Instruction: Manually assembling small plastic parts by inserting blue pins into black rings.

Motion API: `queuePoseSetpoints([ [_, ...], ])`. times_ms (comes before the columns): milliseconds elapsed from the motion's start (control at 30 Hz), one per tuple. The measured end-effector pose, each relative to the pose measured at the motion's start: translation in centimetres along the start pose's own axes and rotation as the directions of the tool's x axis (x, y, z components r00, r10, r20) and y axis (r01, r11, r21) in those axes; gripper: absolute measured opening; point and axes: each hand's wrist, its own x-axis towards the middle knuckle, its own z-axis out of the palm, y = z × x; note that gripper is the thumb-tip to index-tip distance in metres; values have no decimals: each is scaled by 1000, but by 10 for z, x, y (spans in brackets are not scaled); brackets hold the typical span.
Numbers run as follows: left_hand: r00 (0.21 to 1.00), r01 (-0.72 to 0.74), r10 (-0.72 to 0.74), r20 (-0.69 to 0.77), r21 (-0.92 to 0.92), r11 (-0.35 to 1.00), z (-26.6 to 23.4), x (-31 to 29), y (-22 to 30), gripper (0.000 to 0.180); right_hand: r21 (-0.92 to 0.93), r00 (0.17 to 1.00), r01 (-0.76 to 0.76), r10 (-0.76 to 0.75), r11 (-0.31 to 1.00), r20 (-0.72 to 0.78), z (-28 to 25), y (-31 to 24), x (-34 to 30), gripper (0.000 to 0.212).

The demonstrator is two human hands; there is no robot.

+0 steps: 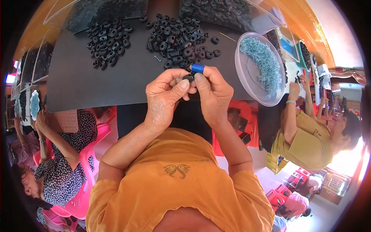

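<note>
Over the table's near edge, my left hand is closed, pinching a small black plastic part between thumb and fingers. My right hand meets it from the other side, thumb and forefinger closed on the same part. A blue band wraps the right forefinger's tip. The fingers cover much of the part. Just beyond lies a heap of similar black plastic parts, with a second heap of black parts to its left. One small coil spring lies by itself on the dark table.
A round clear tub of bluish springs stands on the right. Clear bins of black parts line the back. A thin stick lies near the tub. Co-workers sit at the left and right.
</note>
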Motion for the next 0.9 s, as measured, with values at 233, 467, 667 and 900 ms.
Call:
queuePoseSetpoints([
  [233,999,-51,51,-10,23,998,-1,-1,0,18,-409,941,317,-338,855,23,-1,5,1,22],
  [467,999,-41,41,6,14,999,-1,-3,0,19,-530,913,369,-404,764,53,-5,-1,3,25],
  [667,999,-22,22,23,-3,1000,-1,-3,0,19,-515,955,287,-286,808,84,-15,-6,-1,18],
  [900,998,62,-63,23,30,998,-3,-3,4,19,191,982,-179,186,965,-19,-19,-25,3,14],
])
